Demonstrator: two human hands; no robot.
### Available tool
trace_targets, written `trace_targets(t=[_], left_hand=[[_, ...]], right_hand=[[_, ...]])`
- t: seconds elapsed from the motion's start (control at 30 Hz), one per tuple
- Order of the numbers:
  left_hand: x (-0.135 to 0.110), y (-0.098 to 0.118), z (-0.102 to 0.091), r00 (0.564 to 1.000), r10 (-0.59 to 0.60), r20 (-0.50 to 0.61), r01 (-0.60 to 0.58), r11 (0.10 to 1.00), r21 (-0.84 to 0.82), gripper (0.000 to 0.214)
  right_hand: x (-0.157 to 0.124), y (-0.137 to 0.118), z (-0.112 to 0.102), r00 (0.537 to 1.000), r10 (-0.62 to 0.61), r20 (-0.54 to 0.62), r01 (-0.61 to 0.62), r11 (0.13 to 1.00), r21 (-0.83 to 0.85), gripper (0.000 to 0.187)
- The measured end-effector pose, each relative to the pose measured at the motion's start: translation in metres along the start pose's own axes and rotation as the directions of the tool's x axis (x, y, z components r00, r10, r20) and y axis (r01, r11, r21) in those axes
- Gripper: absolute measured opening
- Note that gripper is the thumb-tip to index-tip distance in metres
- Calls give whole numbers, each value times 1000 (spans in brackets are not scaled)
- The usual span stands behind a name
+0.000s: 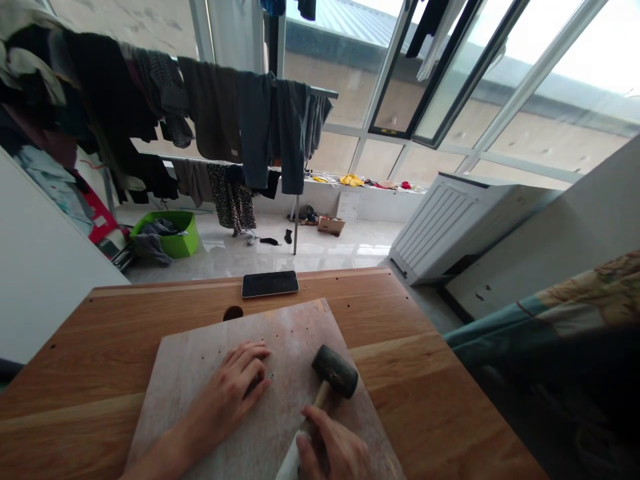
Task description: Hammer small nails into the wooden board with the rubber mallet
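Observation:
My right hand (335, 443) is closed around the handle of a rubber mallet (335, 371). The mallet has a black head and a pale handle, and its head is over the right part of a worn wooden board (290, 433). My left hand (235, 387) lies on the same board, fingers curled and thumb drawn toward the index finger. Right at those fingertips is a small silvery metal piece (271, 377), too small to name; it appears pinched there. Several small dark holes or marks dot the board's far part.
The board lies on a brown wooden table (425, 393). A dark-screened phone (270, 284) is near the table's far edge, beside a round hole (233, 313). Beyond stand a laundry-hung drying rack (295, 227), a green basket (183, 243) and a white cabinet (440, 220). A curtain (550, 307) hangs right.

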State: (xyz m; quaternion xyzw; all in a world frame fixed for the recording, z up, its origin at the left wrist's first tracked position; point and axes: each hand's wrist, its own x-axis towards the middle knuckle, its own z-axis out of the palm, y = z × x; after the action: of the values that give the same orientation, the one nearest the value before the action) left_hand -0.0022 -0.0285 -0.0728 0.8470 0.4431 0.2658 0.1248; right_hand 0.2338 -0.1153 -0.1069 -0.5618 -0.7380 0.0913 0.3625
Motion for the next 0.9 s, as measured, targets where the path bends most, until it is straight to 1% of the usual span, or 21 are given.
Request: trace_targets(t=[0.07,0.17,0.27,0.33,0.43,0.6,0.7,0.83,0.9], left_hand=[[1,2,-2,1000,2,12,-2,1000,-4,8],[3,5,-6,1000,9,27,-9,1000,-9,6],[4,8,-8,999,26,40,-25,999,-21,6],[5,8,-8,998,38,47,-37,999,-36,5],[6,9,-8,998,37,44,-34,998,-54,4],[7,11,-8,998,46,45,-43,998,-54,6],[8,13,-8,997,56,45,-54,997,-46,6],[9,15,-8,997,62,37,-61,998,-34,6],[9,15,-9,997,64,37,-63,998,-27,6]], right_hand=[[3,0,-3,1000,31,3,-31,999,21,44],[9,-3,-11,997,40,65,-42,999,32,41],[14,-10,-20,990,102,97,-104,995,14,39],[16,-15,-25,986,148,82,-149,989,1,39],[18,-20,-30,982,173,75,-174,985,10,38],[22,-16,-37,965,254,70,-260,958,118,35],[24,-10,-39,935,336,114,-354,902,248,32],[25,-6,-39,858,476,192,-511,755,412,31],[25,-6,-38,826,523,212,-556,691,462,32]])
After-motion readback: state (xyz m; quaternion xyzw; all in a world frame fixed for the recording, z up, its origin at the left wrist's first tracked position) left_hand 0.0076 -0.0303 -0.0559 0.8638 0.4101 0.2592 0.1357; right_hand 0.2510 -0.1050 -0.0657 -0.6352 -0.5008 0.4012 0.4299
